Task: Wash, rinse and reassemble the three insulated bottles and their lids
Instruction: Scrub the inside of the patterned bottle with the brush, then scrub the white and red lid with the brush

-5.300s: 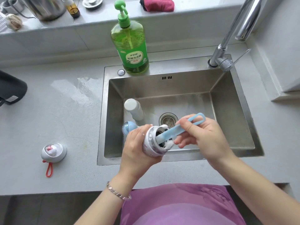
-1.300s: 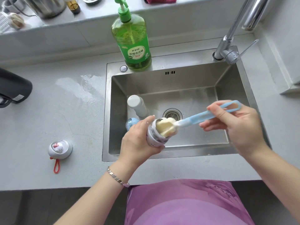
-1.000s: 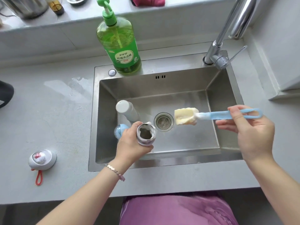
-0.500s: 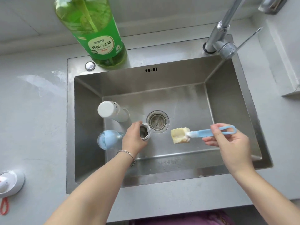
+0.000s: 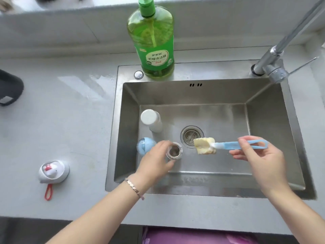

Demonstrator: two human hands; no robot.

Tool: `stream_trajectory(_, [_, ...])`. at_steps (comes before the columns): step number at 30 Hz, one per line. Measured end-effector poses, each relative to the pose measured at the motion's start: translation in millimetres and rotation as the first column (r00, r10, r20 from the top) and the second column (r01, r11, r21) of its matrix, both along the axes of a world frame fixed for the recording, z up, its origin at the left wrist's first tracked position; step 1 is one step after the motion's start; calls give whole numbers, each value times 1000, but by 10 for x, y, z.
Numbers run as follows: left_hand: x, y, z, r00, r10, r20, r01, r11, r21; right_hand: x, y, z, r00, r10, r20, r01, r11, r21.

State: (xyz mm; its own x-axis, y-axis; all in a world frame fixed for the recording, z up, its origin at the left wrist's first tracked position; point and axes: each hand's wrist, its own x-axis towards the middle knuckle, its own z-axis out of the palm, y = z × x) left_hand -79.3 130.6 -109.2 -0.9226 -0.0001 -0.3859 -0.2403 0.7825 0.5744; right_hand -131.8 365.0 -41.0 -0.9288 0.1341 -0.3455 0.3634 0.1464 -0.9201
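Grey stone bench [image 5: 70, 120] runs round a steel sink [image 5: 263, 120], with a wet patch [image 5: 84, 85] on the bench by the sink's back-left corner. On the sink's back rim stands a tall green soap bottle [image 5: 154, 50]; the tap [image 5: 274, 67] rises at the back-right corner.

The left grip [image 5: 156, 159] reaches down into the sink with its fingers curled round an open bottle [image 5: 174, 151], which stands near the sink's floor with its steel mouth facing up, just left of the drain [image 5: 190, 136]. The right grip [image 5: 260, 161] pinches the blue handle of a brush [image 5: 228, 145] between thumb and forefinger, the other fingers loosely spread below it. The brush lies level, and its yellow sponge head [image 5: 204, 146] hangs over the drain's right edge, near the open bottle's mouth but apart from it.

Two capped bottles stand at the left of the sink: a white bottle [image 5: 152, 120] behind and a blue bottle [image 5: 145, 146] just beside the left grip.

One lid [image 5: 52, 171], white with a red loop [image 5: 48, 191], lies on the bench well left of the sink. A bracelet [image 5: 134, 188] circles the left wrist.
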Motion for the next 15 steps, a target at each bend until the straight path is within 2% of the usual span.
stream_trajectory(2, [253, -251, 322, 979, 67, -195, -73, 997, -25, 41, -110, 151, 999, 44, -21, -44, 999, -8])
stream_trajectory(4, [522, -585, 487, 948, 162, -275, -197, 975, -103, 101, -267, 271, 995, 98, -31, -98, 995, -21])
stream_trajectory(7, [881, -1148, 516, 911, 335, -241, -397, 871, -291, 213, -571, 368, 982, 185, -31, -187, 981, -47])
stream_trajectory(10, [1140, -1641, 422, 851, 504, -149, -509, 722, -469, 310, -882, 388, 969, 246, -37, -248, 966, -70])
stream_trajectory(12, [1243, -1878, 343, 780, 619, -89, -570, 646, -508, 366, -1058, 372, 960, 277, -28, -279, 958, -72])
stream_trajectory(15, [1316, -2099, 218, 731, 682, 23, -580, 638, -507, 443, -1254, 314, 951, 309, -19, -309, 949, -59])
